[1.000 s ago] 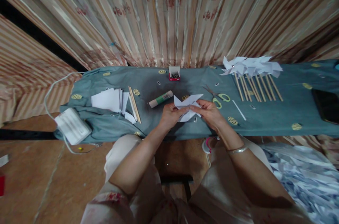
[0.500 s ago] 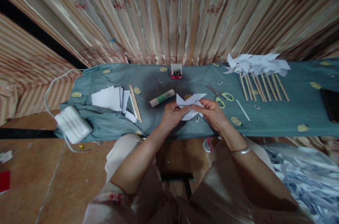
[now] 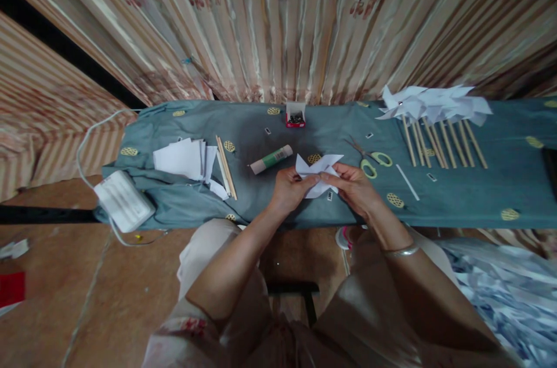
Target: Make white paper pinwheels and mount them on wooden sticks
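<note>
because it would probably spring open if let go, the paper pinwheel [image 3: 319, 167] i see is pinched near its middle by left hand [image 3: 290, 189] and right hand [image 3: 355, 188], above the near side of the cloth [image 3: 461, 199], scissors [image 3: 364, 152] just to the right.

1. Your L hand [image 3: 290, 188] is in a pinch: L thumb [image 3: 310, 181] on top, pointing R, fingers curled under, partly hidden.
2. Your R hand [image 3: 355, 187] mirrors it, R thumb [image 3: 333, 180] pointing L, index bent.
3. Thumb tips v. close; can't tell if touching.
4. Your L forearm [image 3: 237, 255] & R forearm [image 3: 429, 284] slant fwd & inward, both bare.
5. L wrist [image 3: 274, 211] & R wrist [image 3: 379, 220] approx. straight, hands abt. level w/ each other.
</note>
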Demonstrator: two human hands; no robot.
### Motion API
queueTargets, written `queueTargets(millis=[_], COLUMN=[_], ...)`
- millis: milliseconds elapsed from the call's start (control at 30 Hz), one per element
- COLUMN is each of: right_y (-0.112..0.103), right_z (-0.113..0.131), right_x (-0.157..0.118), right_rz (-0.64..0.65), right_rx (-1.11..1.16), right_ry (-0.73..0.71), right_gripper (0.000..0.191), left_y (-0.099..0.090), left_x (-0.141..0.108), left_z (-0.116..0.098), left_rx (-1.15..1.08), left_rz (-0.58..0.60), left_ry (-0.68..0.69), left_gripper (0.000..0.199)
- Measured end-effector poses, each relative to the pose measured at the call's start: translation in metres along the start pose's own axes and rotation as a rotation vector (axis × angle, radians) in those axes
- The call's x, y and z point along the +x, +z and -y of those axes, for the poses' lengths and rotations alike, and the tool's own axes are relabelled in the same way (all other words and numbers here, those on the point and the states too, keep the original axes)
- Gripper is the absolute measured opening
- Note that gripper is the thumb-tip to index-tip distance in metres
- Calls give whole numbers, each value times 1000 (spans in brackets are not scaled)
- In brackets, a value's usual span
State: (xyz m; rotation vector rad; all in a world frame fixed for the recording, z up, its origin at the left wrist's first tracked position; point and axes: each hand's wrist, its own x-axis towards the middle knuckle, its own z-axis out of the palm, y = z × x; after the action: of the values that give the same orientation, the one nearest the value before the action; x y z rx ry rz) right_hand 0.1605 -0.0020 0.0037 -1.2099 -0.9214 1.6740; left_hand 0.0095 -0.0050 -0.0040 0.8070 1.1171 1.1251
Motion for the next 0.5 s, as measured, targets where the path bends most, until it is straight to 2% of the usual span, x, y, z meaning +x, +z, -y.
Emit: queueTargets(millis=[200, 500], right_y=[1, 4], right_z=[1, -3], right_x=[-3, -4], right_rz=[1, -59], right_rx=[-23, -107], right_ry=[-5, -35], right_gripper=[36, 32], left_y=[-1, -10], left_x=[-2, -2], left_z=[2, 13], left_rx=[16, 81], left_rz=[31, 82], left_ry=[14, 70], left_gripper=[17, 14])
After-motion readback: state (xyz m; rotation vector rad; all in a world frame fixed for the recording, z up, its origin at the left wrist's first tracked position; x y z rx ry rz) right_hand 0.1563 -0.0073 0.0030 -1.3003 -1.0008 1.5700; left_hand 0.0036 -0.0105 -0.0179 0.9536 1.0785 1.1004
